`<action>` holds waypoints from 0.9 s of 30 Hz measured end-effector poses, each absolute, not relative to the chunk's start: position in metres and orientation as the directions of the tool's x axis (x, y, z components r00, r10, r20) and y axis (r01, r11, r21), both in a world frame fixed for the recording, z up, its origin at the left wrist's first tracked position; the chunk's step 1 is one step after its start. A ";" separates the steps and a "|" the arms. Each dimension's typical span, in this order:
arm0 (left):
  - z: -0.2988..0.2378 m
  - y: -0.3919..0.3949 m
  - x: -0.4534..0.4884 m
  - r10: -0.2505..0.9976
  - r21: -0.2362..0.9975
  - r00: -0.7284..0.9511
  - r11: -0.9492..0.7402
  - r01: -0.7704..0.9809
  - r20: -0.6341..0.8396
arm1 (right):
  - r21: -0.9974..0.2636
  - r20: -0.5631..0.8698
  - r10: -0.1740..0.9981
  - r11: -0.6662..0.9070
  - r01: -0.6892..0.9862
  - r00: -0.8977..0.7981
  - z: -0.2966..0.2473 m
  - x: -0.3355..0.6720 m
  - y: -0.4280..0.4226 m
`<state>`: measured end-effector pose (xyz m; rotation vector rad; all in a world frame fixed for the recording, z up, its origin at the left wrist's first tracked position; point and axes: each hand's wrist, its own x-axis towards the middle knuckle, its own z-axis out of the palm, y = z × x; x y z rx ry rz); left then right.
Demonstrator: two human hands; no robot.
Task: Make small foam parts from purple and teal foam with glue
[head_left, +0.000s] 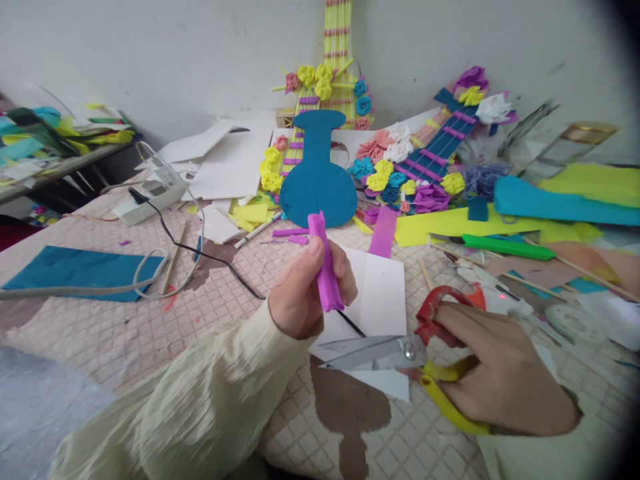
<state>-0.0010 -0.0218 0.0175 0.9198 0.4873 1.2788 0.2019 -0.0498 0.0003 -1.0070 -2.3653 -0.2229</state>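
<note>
Your left hand (300,293), thumb up, pinches a tilted roll (329,283); your right hand (510,370), lower, grips scissors (383,352), blades leftward.

Table (115,333) (lattice-patterned, brown in places) | blue sheet (85,267), left | power strip (150,203) | white paper (383,287), centre

Purple roll (328,283), red and yellow scissor handles (425,325), blue cutout (319,187), pale diamond-patterned tabletop (125,340)

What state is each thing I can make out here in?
Purple roll: rolled up, tilted
Left hand: closed around the roll
Scissors: partly open, apart from the roll
Right hand: gripping the scissors' handles
Blue cutout: guitar-shaped, undecorated
Power strip: apparently occupied
White device: lit red
</note>
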 end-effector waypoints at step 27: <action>0.022 -0.020 -0.004 0.921 0.806 0.279 -0.060 -0.588 0.272 | -0.039 0.608 0.610 0.663 0.748 -0.508 -0.005 0.206 -0.044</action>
